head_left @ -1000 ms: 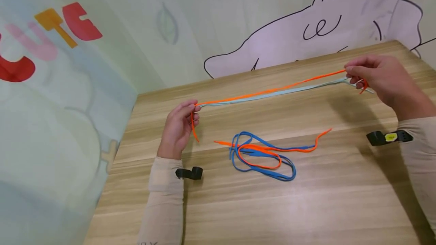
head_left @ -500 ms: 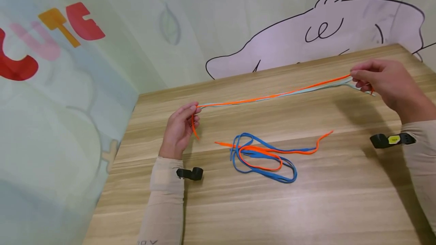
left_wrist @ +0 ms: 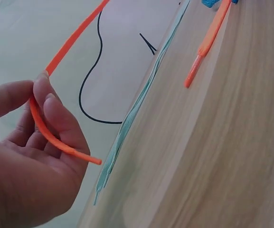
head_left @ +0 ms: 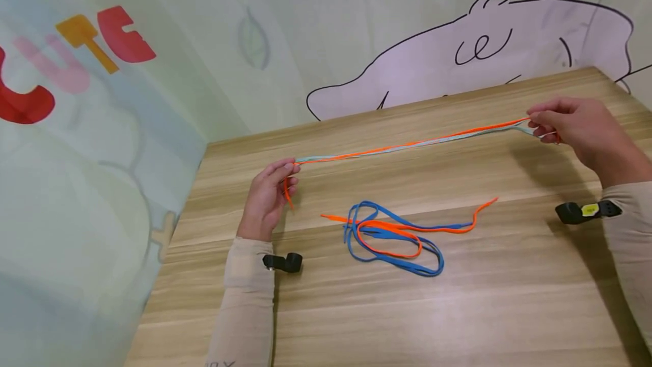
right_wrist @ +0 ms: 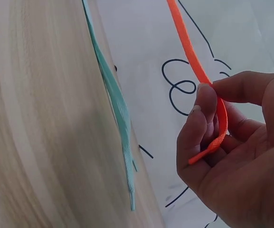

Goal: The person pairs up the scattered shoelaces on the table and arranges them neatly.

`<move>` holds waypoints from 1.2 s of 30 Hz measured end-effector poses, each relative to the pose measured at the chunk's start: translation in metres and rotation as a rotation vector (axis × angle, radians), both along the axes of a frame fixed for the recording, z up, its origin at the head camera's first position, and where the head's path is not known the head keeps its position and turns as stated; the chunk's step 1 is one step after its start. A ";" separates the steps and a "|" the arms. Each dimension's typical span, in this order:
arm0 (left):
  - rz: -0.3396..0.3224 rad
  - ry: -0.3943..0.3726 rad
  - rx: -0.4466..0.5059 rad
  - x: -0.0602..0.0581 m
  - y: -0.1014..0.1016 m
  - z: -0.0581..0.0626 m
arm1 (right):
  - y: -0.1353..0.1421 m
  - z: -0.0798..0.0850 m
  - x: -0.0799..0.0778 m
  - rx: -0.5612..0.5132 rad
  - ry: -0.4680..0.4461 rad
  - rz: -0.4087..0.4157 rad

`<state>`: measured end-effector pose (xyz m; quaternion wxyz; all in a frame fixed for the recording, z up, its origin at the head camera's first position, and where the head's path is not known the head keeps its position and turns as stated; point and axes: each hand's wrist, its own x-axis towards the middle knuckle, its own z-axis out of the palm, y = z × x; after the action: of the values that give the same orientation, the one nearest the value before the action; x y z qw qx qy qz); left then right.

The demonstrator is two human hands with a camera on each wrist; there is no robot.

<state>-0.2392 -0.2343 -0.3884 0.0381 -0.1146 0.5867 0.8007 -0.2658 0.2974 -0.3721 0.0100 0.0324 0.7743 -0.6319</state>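
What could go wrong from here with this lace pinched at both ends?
The held orange lace rests on fingertip pinches near its ends; if the left hand or right hand slips, it could drop out of line.

Lowered straight down, it might land across the mint laces beneath and mix with them.

The other orange lace overlaps the blue laces, so pulling either could snag both.

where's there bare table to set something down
Widest: the near table, between the sleeves, below the blue lace. A narrower strip separates that from the mint laces. Crowded: mid-table, where loose orange lace overlaps blue, and the back, where left hand and right hand hold up a second orange lace along the mint.
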 end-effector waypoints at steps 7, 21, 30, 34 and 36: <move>0.004 -0.006 -0.008 0.000 -0.003 -0.002 | 0.004 -0.007 -0.001 0.038 -0.008 -0.007; 0.054 -0.053 -0.048 -0.002 -0.008 -0.009 | 0.009 -0.014 -0.003 0.074 -0.044 -0.073; 0.038 -0.077 0.001 -0.002 -0.012 -0.011 | 0.011 -0.019 -0.006 0.090 -0.062 -0.064; 0.034 -0.079 0.002 -0.002 -0.013 -0.012 | 0.011 -0.020 -0.006 0.111 -0.059 -0.063; 0.033 -0.076 -0.008 -0.003 -0.014 -0.013 | 0.010 -0.020 -0.006 0.118 -0.062 -0.064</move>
<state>-0.2420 -0.2480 -0.4019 0.0468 -0.1549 0.5862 0.7938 -0.2716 0.3071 -0.3919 0.0118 0.0770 0.8081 -0.5839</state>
